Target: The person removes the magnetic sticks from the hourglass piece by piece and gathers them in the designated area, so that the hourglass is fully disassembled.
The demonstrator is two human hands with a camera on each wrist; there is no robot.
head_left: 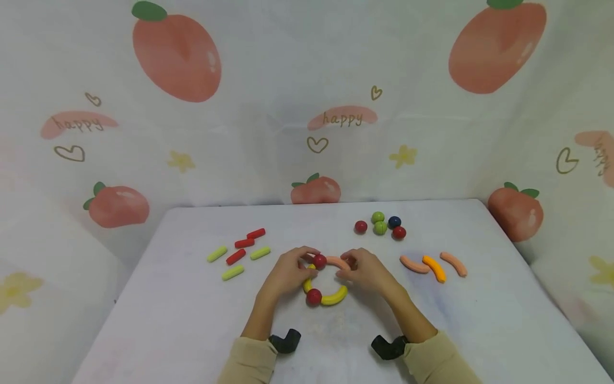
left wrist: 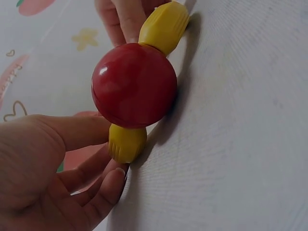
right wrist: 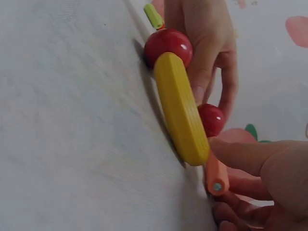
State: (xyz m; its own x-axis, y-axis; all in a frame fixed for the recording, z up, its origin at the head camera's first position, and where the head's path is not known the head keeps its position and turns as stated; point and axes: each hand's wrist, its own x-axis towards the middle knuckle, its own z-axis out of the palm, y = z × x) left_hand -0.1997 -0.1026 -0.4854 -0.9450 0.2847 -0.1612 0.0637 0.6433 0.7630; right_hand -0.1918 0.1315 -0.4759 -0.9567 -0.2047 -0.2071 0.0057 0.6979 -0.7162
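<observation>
A partial ring of curved sticks and red balls lies on the table between the hands. My left hand (head_left: 290, 272) holds the upper red ball (head_left: 320, 261) between thumb and fingers, beside a yellow curved stick (head_left: 307, 285) partly hidden by that hand. The lower red ball (head_left: 314, 297) joins this stick to a second yellow curved stick (right wrist: 179, 108). My right hand (head_left: 368, 271) pinches the right end of a salmon curved stick (head_left: 338, 262), whose other end meets the upper ball. A gap separates the salmon stick's end from the second yellow stick's free end.
Left lie several short red sticks (head_left: 235, 256) and light green sticks (head_left: 233, 273). Several balls, including a green ball (head_left: 380, 228) and a dark blue ball (head_left: 395, 222), sit back right. Salmon sticks (head_left: 453, 264) and an orange curved stick (head_left: 434, 269) lie right. Black wrist mounts (head_left: 388, 348) show.
</observation>
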